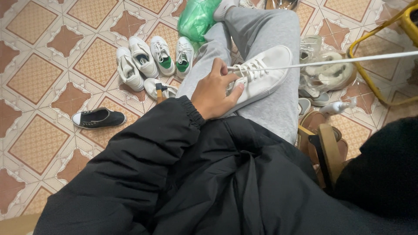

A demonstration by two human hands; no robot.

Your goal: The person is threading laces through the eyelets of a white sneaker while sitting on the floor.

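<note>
The left hand (215, 92) rests on a white low-top lace-up sneaker (263, 75) that lies across the person's lap on grey jersey trousers (278, 113). Its grip is closed round the shoe's near end, fingers curled over the opening and thumb pressed against the side. A long white lace (339, 62) runs taut from the sneaker's eyelets out to the right edge of the view. The right hand is out of sight; only a black sleeve (383, 174) shows at the right, so its grip cannot be told.

On the patterned brown and cream tile floor (39, 74), to the far left of the knee, stands a cluster of white sneakers, two with green insoles (174, 58). Nearer and further left lies a single black slip-on shoe with a white toe cap (99, 118). A green plastic bag (197, 18) sits at the far end by the leg. To the right of the lap are clear plastic bags holding pale shoes (326, 72) and a yellow metal frame (374, 56).
</note>
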